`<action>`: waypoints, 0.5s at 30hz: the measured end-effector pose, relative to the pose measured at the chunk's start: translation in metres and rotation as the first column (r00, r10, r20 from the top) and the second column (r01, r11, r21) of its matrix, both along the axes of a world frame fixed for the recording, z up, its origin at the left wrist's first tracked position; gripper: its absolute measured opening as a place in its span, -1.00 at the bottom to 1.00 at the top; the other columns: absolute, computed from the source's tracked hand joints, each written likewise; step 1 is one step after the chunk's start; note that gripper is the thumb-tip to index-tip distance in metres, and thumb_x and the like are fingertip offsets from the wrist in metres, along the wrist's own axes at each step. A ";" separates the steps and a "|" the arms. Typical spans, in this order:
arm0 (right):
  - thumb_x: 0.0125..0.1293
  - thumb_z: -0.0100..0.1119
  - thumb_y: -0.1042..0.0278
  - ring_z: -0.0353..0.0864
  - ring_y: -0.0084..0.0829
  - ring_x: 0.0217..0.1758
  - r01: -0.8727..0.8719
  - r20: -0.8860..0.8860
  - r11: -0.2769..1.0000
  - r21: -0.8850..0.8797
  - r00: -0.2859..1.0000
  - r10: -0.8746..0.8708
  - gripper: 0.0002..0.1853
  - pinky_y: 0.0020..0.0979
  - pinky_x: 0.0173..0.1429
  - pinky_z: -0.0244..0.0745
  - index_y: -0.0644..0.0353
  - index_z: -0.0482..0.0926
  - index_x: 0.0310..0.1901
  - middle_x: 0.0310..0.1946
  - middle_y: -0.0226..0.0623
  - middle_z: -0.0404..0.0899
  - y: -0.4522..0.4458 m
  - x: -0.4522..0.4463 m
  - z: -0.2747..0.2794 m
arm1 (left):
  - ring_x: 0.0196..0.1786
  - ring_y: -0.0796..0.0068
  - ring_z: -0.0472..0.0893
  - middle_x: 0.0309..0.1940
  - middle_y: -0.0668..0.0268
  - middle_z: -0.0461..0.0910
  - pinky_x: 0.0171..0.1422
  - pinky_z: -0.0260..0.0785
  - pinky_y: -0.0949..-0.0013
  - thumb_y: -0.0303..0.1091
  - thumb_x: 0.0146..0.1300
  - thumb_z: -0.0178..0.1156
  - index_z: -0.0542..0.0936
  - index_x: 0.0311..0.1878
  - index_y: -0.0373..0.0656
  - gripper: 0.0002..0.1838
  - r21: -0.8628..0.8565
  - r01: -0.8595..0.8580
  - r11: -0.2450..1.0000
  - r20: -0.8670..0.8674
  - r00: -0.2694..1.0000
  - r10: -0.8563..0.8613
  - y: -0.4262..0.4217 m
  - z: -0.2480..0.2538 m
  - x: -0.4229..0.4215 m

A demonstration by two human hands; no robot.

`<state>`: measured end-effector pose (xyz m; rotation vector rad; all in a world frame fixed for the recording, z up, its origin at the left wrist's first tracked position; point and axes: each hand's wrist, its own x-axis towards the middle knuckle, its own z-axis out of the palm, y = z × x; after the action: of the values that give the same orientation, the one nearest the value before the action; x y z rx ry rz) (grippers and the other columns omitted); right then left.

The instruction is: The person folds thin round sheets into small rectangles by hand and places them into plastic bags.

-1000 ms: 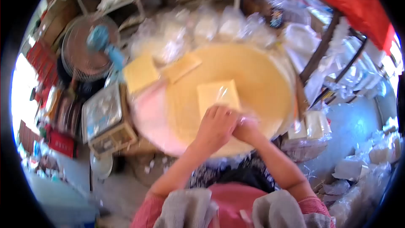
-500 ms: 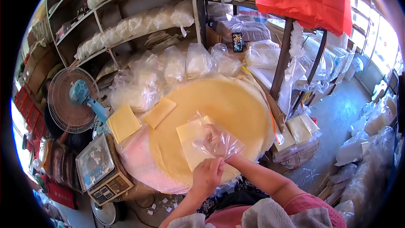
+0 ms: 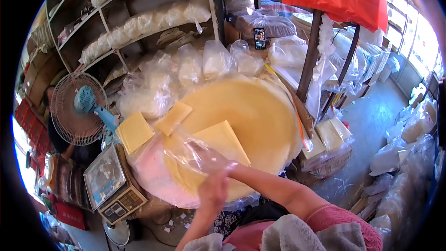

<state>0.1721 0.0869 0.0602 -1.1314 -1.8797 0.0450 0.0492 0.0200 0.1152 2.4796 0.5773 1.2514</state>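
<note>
My right hand [image 3: 204,158] is inside a clear plastic bag [image 3: 179,151], its fingers stretched toward the left, somewhat blurred. Just below the right wrist, my left hand [image 3: 213,191] is raised near the bag's mouth; motion smears its fingers, and I cannot tell whether it grips the bag. Partly behind the bag and right hand, a stack of pale yellow square sheets [image 3: 227,139] lies on the round yellow surface [image 3: 265,111]. Farther left are a smaller yellow stack [image 3: 173,118] and a thick square yellow stack [image 3: 134,132], both apart from my hands.
A weighing scale [image 3: 116,181] and a fan [image 3: 79,107] stand at the left. Filled plastic bags [image 3: 216,60] line the far edge, with a phone [image 3: 259,38] behind. Dark posts [image 3: 310,60] rise at the right; wrapped packs [image 3: 327,146] sit below them.
My right hand, with the bag over it, has moved left off the middle of the sheet stack. The left hand has shifted slightly left and no longer clearly pinches the bag's edge.
</note>
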 end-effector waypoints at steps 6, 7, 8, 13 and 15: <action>0.30 0.05 0.39 0.54 -0.24 0.10 -0.112 -0.099 0.919 -0.377 0.992 0.081 -0.73 -0.29 0.17 0.44 0.23 0.57 0.00 0.01 -0.11 0.56 -0.074 0.020 0.075 | -0.41 0.19 0.60 -0.41 0.11 0.58 -0.33 0.43 0.28 -0.50 0.27 0.12 0.53 -0.19 -0.25 -0.92 -0.079 -0.379 0.922 0.095 0.918 0.385 0.043 -0.006 -0.036; 0.32 0.08 0.33 0.61 -0.31 -0.04 0.085 -0.240 0.959 -0.269 0.959 -0.153 -0.77 -0.34 0.08 0.48 0.18 0.59 -0.05 -0.11 -0.20 0.62 -0.079 0.028 0.074 | -0.45 0.23 0.57 -0.43 0.11 0.57 -0.34 0.42 0.31 -0.49 0.27 0.13 0.53 -0.20 -0.26 -0.92 -0.138 -0.386 0.912 0.100 0.911 0.400 0.046 -0.004 -0.038; 0.31 0.12 0.31 0.64 -0.36 -0.18 0.214 -0.368 0.911 -0.353 0.863 -0.345 -0.80 -0.36 -0.05 0.51 0.15 0.61 -0.11 -0.27 -0.21 0.65 -0.068 0.044 0.059 | -0.48 0.28 0.55 -0.45 0.12 0.55 -0.36 0.40 0.34 -0.48 0.28 0.13 0.52 -0.20 -0.27 -0.92 -0.206 -0.399 0.894 0.093 0.901 0.424 0.048 -0.002 -0.039; 0.08 0.29 -0.14 0.62 -0.17 -0.23 0.395 -0.030 0.501 -0.770 0.762 -0.647 -0.41 -0.24 -0.12 0.51 0.29 0.56 -0.10 -0.34 -0.10 0.61 -0.042 0.111 0.030 | -0.49 0.50 0.51 -0.48 0.23 0.54 -0.37 0.37 0.46 -0.41 0.30 0.14 0.52 -0.11 -0.25 -0.84 -0.382 -0.372 0.846 0.181 0.867 0.463 0.058 -0.002 -0.038; 0.00 0.35 -0.22 0.64 -0.23 -0.23 0.200 -0.066 0.370 -0.907 0.801 -0.595 -0.31 -0.27 -0.12 0.52 0.34 0.57 -0.10 -0.34 -0.10 0.63 -0.031 0.117 0.018 | -0.48 0.55 0.50 -0.48 0.26 0.54 -0.36 0.36 0.49 -0.40 0.30 0.15 0.52 -0.10 -0.26 -0.83 -0.470 -0.329 0.819 0.197 0.865 0.461 0.062 -0.004 -0.040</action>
<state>0.2886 0.0555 0.0780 -2.0912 -1.0700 1.0027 0.0093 0.0818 0.1108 1.8114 1.1911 1.4316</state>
